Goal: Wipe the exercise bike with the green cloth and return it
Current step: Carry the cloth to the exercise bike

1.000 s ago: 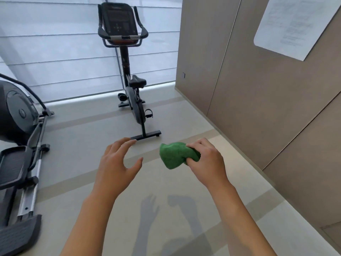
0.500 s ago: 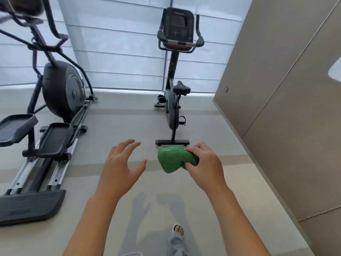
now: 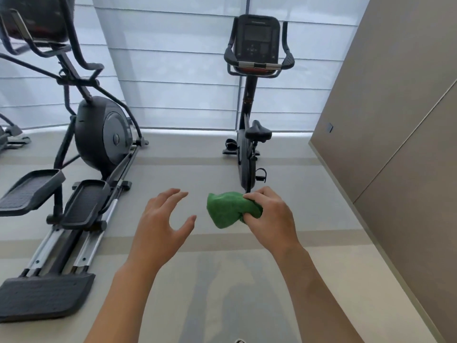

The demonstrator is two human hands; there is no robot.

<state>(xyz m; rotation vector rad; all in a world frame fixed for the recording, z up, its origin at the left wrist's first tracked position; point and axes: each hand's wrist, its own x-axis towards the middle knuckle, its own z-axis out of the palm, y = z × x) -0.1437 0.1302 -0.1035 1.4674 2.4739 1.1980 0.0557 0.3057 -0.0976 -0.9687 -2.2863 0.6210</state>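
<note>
Holding the green cloth bunched in my right hand, I see it as a soft crumpled wad, fingers and thumb curled round its right end while most of the fabric bulges out to the left, hanging in the air above the floor. I judge it light, limp and easy to squash, with nothing slippery or breakable about it; gripped in a ball like this it offers only a small face for wiping, so it would probably handle better opened flat against the palm, held by a fold or an edge. My left hand floats just beside the cloth without touching it, empty, fingers spread and gently bent as if ready to help unfold it. The exercise bike stands ahead, well apart from both hands, upright near a brown panelled wall, its black console, handlebars and saddle all out of reach and, by my reading, not yet wiped. To the left stands a dark elliptical trainer with two foot platforms. Pale pleated blinds cover the window behind both machines.
</note>
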